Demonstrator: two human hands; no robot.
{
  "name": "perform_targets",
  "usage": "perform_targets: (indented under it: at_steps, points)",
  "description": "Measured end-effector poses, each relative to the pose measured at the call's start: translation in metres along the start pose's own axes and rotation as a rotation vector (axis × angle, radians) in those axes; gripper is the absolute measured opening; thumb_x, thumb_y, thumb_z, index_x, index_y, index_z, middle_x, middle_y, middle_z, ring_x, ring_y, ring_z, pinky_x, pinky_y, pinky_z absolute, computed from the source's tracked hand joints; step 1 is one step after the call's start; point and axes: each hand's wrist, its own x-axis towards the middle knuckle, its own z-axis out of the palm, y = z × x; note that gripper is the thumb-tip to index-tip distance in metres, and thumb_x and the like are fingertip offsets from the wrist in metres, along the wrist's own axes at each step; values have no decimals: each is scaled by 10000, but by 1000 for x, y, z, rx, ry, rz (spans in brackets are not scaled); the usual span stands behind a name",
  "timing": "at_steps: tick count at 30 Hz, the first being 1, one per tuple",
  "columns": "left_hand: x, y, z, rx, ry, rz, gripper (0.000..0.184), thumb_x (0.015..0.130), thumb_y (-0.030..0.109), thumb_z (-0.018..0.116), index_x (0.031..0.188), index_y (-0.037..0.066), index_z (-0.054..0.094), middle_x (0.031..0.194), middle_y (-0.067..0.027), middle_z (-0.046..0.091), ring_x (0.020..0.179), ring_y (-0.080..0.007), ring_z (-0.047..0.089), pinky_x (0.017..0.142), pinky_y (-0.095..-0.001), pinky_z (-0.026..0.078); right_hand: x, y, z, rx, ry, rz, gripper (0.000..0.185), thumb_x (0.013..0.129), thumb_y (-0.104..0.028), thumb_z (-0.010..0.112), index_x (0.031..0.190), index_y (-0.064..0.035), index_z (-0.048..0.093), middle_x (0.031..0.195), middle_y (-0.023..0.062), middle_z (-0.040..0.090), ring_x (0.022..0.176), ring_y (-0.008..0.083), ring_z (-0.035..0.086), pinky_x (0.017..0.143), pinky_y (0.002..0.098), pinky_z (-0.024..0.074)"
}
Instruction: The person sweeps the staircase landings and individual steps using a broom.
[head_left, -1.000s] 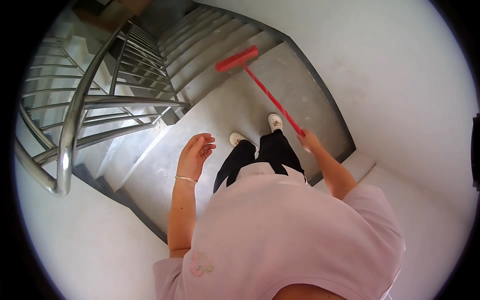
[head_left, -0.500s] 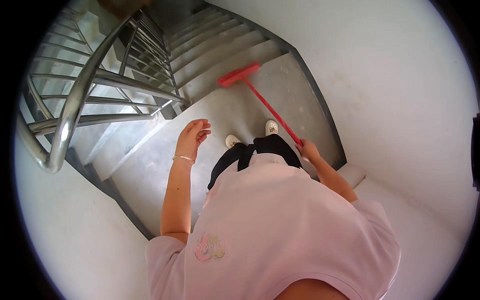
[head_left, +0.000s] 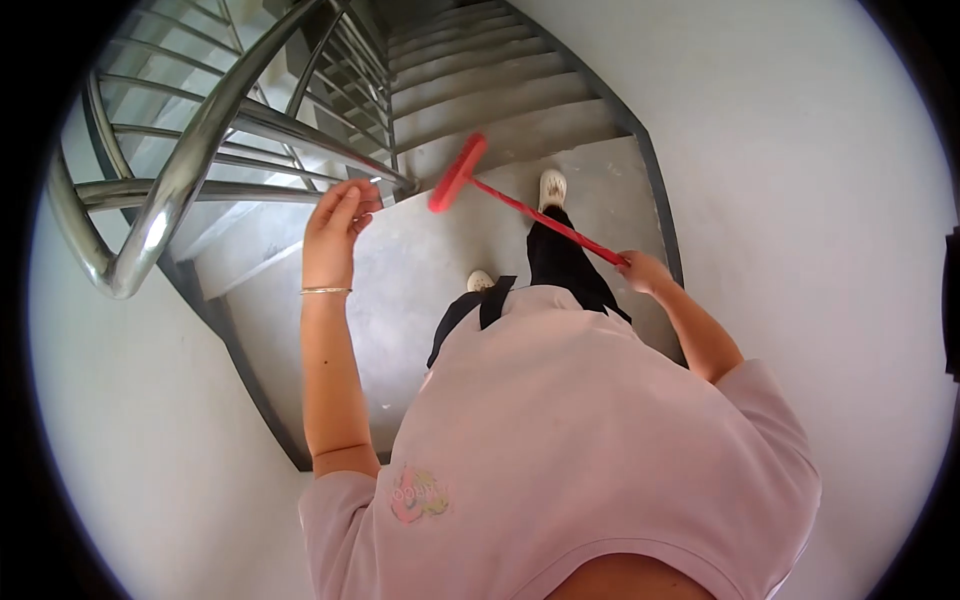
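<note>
My right hand (head_left: 645, 272) is wrapped round the end of a red broom handle (head_left: 548, 222), out to the right of my body. The red broom head (head_left: 458, 173) is at the far end of the handle, near the edge of the landing and the top of the steps. Whether its bristles touch the floor I cannot tell. My left hand (head_left: 340, 215) is raised at the left, its fingers loosely bent and apart, with nothing seen in it. From this angle it overlaps the metal railing; contact is not clear.
A steel railing (head_left: 235, 95) bends round at the left. Concrete stairs (head_left: 480, 75) descend ahead from the landing (head_left: 400, 300) under my feet. My right shoe (head_left: 552, 188) is close to the landing edge. A white wall (head_left: 780, 220) rises on the right.
My right foot has stepped forward. The broom head has swung left and turned more lengthwise to the stairs. My left hand has risen leftward toward the railing.
</note>
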Motion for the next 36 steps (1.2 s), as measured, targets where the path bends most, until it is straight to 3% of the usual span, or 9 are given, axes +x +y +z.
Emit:
perform_targets:
  at_steps: [6, 12, 20, 24, 28, 30, 31, 33, 36]
  points:
    - [52, 63, 14, 543, 221, 342, 161, 777, 142, 492, 877, 24, 537, 834, -24, 551, 773, -100, 506, 701, -222, 377, 62, 23, -129, -366, 61, -60, 230, 761, -261, 421, 971, -223, 505, 839, 103, 564, 792, 272, 537, 663, 389, 423]
    - [152, 155, 38, 1357, 464, 681, 183, 733, 155, 527, 884, 54, 543, 860, -100, 543, 817, -228, 519, 733, -279, 393, 138, 25, -247, -433, 96, -185, 208, 755, -236, 429, 932, -146, 491, 763, 132, 563, 717, 295, 546, 617, 406, 429]
    - [182, 138, 25, 1875, 604, -13, 348, 689, 305, 532, 997, 146, 499, 986, -107, 507, 939, -282, 460, 802, -357, 356, 269, 4, -206, -165, 57, -378, 258, 712, -99, 384, 953, -69, 468, 774, 168, 558, 688, 311, 553, 597, 388, 444]
    - [186, 128, 15, 1764, 718, -434, 465, 676, 312, 533, 1099, 153, 422, 1088, -124, 459, 996, -298, 433, 829, -362, 347, 284, -50, -182, 352, -367, -160, 198, 711, -125, 413, 794, 9, 533, 737, 211, 544, 493, 297, 547, 470, 345, 449]
    - [194, 111, -31, 1850, 682, -353, 477, 675, 320, 531, 1102, 138, 423, 1082, -150, 458, 994, -312, 435, 829, -375, 351, 320, -71, -137, 80, -368, -229, 221, 713, -142, 416, 857, -57, 561, 728, 204, 557, 606, 305, 558, 574, 374, 445]
    - [201, 107, -30, 1779, 548, -385, 454, 675, 315, 535, 1078, 123, 449, 1024, -167, 491, 958, -320, 458, 811, -388, 361, 309, -63, -140, -125, -247, -279, 192, 709, -148, 428, 749, -47, 587, 712, 200, 562, 622, 304, 563, 587, 377, 447]
    - [203, 107, -27, 1745, 548, -285, 398, 687, 301, 528, 1038, 118, 482, 981, -166, 514, 924, -330, 476, 788, -389, 377, 305, -54, -144, -129, -253, -260, 192, 709, -148, 428, 749, -47, 587, 712, 200, 562, 622, 304, 563, 587, 377, 447]
    - [215, 112, -22, 1738, 543, -183, 376, 688, 296, 526, 1020, 123, 493, 985, -149, 515, 921, -322, 477, 785, -385, 378, 299, -29, -157, -100, -262, -48, 211, 702, -129, 472, 859, -20, 562, 899, 168, 550, 853, 277, 534, 709, 377, 422]
    - [243, 117, -34, 1789, 547, 1, 346, 687, 290, 524, 997, 136, 508, 996, -114, 511, 920, -299, 477, 782, -377, 379, 278, 11, -186, -150, -113, 47, 245, 687, -110, 481, 914, -44, 544, 931, 140, 546, 860, 265, 535, 721, 359, 426]
